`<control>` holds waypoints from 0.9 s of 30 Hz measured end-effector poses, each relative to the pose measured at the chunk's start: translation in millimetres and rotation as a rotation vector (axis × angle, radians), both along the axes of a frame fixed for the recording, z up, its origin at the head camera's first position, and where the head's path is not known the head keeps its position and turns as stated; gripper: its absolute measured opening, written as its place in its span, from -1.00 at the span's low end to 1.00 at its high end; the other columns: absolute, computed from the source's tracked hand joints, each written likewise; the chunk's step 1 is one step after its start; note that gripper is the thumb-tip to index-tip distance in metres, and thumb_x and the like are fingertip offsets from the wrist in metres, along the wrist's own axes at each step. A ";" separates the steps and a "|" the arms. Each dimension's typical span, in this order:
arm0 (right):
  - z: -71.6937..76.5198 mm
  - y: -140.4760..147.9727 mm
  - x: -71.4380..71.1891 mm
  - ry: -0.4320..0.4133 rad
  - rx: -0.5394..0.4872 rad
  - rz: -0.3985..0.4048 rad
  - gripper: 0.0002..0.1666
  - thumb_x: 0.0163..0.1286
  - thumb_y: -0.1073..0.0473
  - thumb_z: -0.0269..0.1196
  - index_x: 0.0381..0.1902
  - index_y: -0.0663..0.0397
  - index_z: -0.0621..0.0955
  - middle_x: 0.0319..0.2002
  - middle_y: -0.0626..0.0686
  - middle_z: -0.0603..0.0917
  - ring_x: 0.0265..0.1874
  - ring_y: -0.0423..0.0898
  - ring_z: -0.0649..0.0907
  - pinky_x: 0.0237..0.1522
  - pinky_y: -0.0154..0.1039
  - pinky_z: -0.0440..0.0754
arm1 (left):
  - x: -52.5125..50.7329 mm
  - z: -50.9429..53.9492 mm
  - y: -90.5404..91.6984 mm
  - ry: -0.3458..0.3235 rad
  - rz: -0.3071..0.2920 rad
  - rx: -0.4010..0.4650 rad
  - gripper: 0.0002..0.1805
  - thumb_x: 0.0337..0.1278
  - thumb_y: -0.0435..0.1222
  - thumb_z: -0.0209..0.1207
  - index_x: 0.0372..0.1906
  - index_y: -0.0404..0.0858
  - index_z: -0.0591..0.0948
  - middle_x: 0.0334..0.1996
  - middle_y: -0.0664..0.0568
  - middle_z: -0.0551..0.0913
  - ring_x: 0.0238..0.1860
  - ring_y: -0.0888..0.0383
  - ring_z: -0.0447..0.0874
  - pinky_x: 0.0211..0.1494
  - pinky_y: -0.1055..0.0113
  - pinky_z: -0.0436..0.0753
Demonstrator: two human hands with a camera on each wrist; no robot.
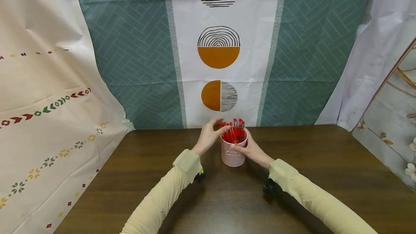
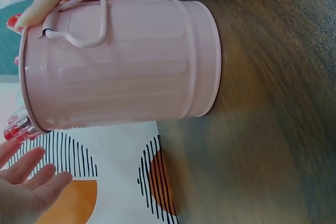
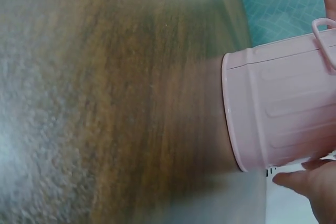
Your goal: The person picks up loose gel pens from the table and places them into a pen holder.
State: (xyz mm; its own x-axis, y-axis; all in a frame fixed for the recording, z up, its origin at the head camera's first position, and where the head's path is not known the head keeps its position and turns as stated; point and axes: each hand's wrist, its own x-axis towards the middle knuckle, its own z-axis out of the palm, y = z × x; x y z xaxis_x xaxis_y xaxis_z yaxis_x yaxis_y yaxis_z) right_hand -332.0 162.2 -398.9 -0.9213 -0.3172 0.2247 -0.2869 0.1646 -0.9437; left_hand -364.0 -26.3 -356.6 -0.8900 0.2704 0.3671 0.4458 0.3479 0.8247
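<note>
A small pink metal bucket (image 1: 233,154) stands upright on the table, packed with red pens (image 1: 234,133) whose clear-and-red ends rise above its rim. My right hand (image 1: 252,150) grips the bucket's right side, thumb on the front near the wire handle (image 2: 100,22). On the other side, my left hand (image 1: 209,136) is at the rim beside the pens. In the left wrist view, its loosely bent fingers (image 2: 37,187) are spread near the pen ends and pinch nothing visible. Whether a fingertip touches a pen is hard to tell.
The dark brown wooden table (image 1: 139,183) extends to both sides and toward me. A green and white patterned cloth (image 1: 136,46) hangs behind its far edge. Cream cloth (image 1: 48,118) hangs at the left, and a pale floral cloth (image 1: 390,133) at the right.
</note>
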 end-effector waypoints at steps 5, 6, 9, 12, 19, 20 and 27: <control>11.4 7.3 5.1 0.004 0.008 0.047 0.07 0.18 0.17 0.26 0.38 0.08 -0.20 0.31 0.23 0.05 0.24 0.16 0.13 0.14 0.10 0.14 | -1.1 2.9 1.4 0.009 -0.005 0.000 -0.38 0.11 0.04 0.10 0.19 -0.24 0.38 0.07 -0.03 0.46 0.04 0.04 0.41 0.04 0.23 0.41; 11.5 9.7 4.2 0.002 0.012 0.046 0.08 0.18 0.18 0.25 0.38 0.08 -0.23 0.33 0.22 0.00 0.25 0.16 0.10 0.14 0.09 0.14 | -1.2 3.7 1.3 0.012 0.001 -0.005 -0.38 0.12 0.05 0.09 0.19 -0.25 0.38 0.07 -0.04 0.46 0.04 0.04 0.41 0.05 0.23 0.40; 7.8 18.8 -2.4 0.019 0.028 0.024 0.10 0.23 0.16 0.21 0.38 0.04 -0.33 0.37 0.20 -0.14 0.29 0.16 0.00 0.16 0.09 0.09 | -2.0 5.2 -1.1 0.018 0.020 -0.019 -0.35 0.15 0.09 0.03 0.21 -0.26 0.36 0.11 -0.06 0.42 0.05 0.03 0.39 0.08 0.19 0.37; 5.1 30.4 -8.0 0.065 0.061 -0.019 0.07 0.28 0.07 0.16 0.38 -0.01 -0.36 0.37 0.21 -0.20 0.30 0.16 -0.04 0.15 0.12 0.07 | -2.9 6.6 -8.0 0.029 0.047 -0.034 -0.33 0.17 0.12 -0.02 0.22 -0.26 0.34 0.16 -0.07 0.38 0.12 0.01 0.33 0.13 0.13 0.31; 17.2 68.8 -9.6 0.110 0.245 -0.106 -0.01 0.30 -0.14 0.08 0.39 -0.26 -0.32 0.39 0.11 -0.24 0.31 0.14 -0.12 0.11 0.28 -0.04 | -11.3 9.1 -43.4 0.168 0.154 -0.269 -0.30 0.21 0.14 -0.09 0.25 -0.31 0.30 0.20 -0.14 0.31 0.19 -0.05 0.23 0.19 0.10 0.20; 20.1 75.4 -9.2 0.123 0.285 -0.114 -0.01 0.30 -0.14 0.09 0.39 -0.27 -0.32 0.39 0.09 -0.25 0.31 0.14 -0.14 0.10 0.30 -0.06 | -12.6 9.2 -50.4 0.188 0.176 -0.327 -0.29 0.21 0.14 -0.10 0.25 -0.31 0.29 0.21 -0.16 0.29 0.20 -0.06 0.22 0.19 0.09 0.19; 28.7 126.4 -14.4 0.234 0.600 -0.212 0.03 0.23 -0.24 0.13 0.40 -0.25 -0.25 0.39 0.08 -0.24 0.31 0.14 -0.20 0.09 0.33 -0.14 | -26.6 1.9 -103.3 0.268 0.293 -0.704 -0.17 0.15 0.28 -0.24 0.32 -0.24 0.21 0.30 -0.22 0.10 0.29 -0.17 -0.02 0.20 -0.14 0.00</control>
